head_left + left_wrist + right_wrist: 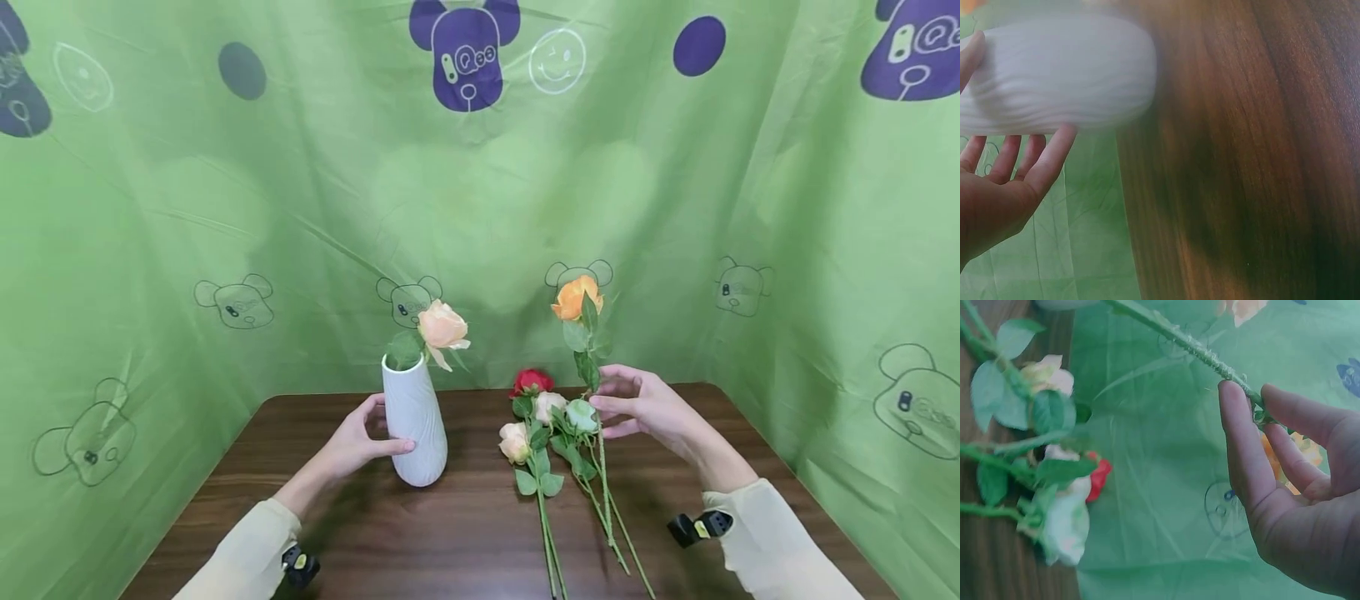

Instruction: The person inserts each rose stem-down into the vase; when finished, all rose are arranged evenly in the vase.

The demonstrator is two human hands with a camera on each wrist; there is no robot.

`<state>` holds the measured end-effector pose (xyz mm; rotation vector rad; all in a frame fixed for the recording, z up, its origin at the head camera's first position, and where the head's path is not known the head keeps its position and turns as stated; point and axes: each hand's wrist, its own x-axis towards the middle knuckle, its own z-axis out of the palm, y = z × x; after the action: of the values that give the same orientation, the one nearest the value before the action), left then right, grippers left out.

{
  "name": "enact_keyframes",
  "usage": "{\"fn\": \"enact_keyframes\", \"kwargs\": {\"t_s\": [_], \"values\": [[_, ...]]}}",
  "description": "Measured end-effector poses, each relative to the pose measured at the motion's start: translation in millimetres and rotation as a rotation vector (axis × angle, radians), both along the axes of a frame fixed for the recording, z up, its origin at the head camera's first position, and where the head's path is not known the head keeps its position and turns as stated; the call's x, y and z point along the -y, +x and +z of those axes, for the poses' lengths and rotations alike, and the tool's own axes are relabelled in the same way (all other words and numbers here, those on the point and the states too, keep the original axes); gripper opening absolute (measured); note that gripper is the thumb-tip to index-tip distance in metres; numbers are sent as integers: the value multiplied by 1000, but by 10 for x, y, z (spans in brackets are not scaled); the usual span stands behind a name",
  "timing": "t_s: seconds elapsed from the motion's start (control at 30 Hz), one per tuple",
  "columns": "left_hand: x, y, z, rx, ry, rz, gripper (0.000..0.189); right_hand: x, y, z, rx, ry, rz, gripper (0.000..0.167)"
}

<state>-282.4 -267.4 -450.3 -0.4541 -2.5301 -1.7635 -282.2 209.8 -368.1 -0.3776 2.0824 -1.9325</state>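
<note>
My left hand (pixel 367 437) grips a white ridged vase (pixel 417 425) from its left side, thumb across the front. The vase leans slightly, its rim toward the left. One pale peach rose (pixel 442 325) stands in the vase with its bloom above the rim. In my right hand (pixel 645 408) the stem of an orange rose (pixel 577 298) is pinched between thumb and fingertips, bloom upward. The right wrist view shows this green stem (pixel 1191 347) running out from the fingertips (pixel 1232 394). The left wrist view has the vase body (pixel 1072 75) between thumb and fingers.
On the dark wooden table (pixel 465 533) lie several more roses: a red rose (pixel 531 382), a cream rose (pixel 549 406), a peach rose (pixel 515 442) and a pale green rose (pixel 582 415). Their stems point toward the front edge. A green printed curtain (pixel 495 208) surrounds the table.
</note>
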Motion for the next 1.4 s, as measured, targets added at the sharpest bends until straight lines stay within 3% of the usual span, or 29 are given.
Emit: {"fn": "enact_keyframes", "kwargs": {"t_s": [0.2, 0.37, 0.53, 0.77, 0.93, 1.17, 1.4], "values": [[-59, -44, 25, 11, 4, -5, 76, 187, -14, 137, -7, -26, 6, 88], [46, -27, 48, -7, -31, 12, 77, 491, -61, 279, -11, -64, 48, 97], [154, 18, 57, -10, -31, 34, 76, 818, -89, 435, -10, -136, 94, 97], [101, 1, 61, 15, -37, 13, 77, 1030, -31, 579, -8, -164, 93, 93], [59, -21, 74, 3, -16, 16, 76, 1108, -20, 658, -52, -171, 98, 83], [10, -53, 16, -6, -20, -4, 77, 1192, -76, 753, -140, -146, 121, 44], [28, -53, -10, 7, -6, 7, 77, 1336, -125, 912, -194, -262, 142, 20]]}}
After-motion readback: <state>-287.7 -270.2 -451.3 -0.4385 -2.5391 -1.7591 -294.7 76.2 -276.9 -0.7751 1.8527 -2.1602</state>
